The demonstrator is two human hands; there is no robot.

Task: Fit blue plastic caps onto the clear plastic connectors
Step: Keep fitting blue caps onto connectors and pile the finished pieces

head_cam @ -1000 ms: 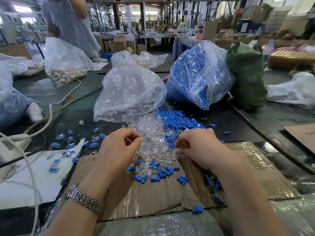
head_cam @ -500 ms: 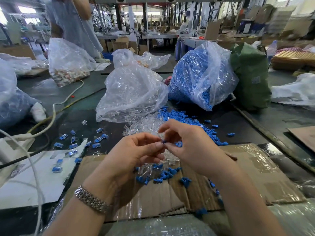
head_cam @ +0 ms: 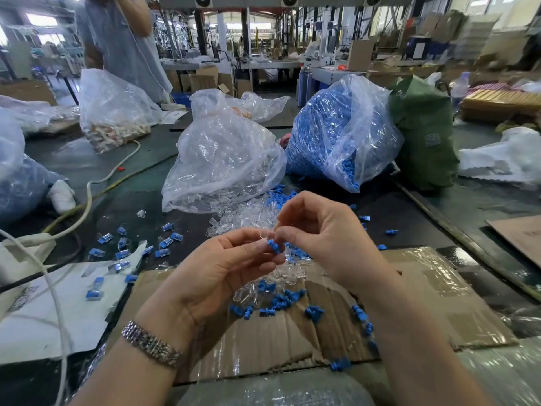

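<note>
Blue cap [head_cam: 273,247] pinched by left hand [head_cam: 231,268], right hand [head_cam: 325,232] pinching clear connector [head_cam: 265,235] against it

Hands [head_cam: 281,244] raised together above cardboard sheet [head_cam: 409,288], clear of it. Beneath them: loose pile of clear connectors [head_cam: 246,215] and blue caps [head_cam: 281,300] litters cardboard centre. Bare cardboard near front edge and to right of hands. Far side blocked by clear bag [head_cam: 222,159] and bag of blue caps [head_cam: 336,136], side by side, nearly touching; green sack [head_cam: 424,133] just beside the latter. Left: capped pieces [head_cam: 123,253] scattered on dark worktop [head_cam: 409,206], white cable [head_cam: 87,194] crossing. Open dark worktop right of cardboard.
</note>
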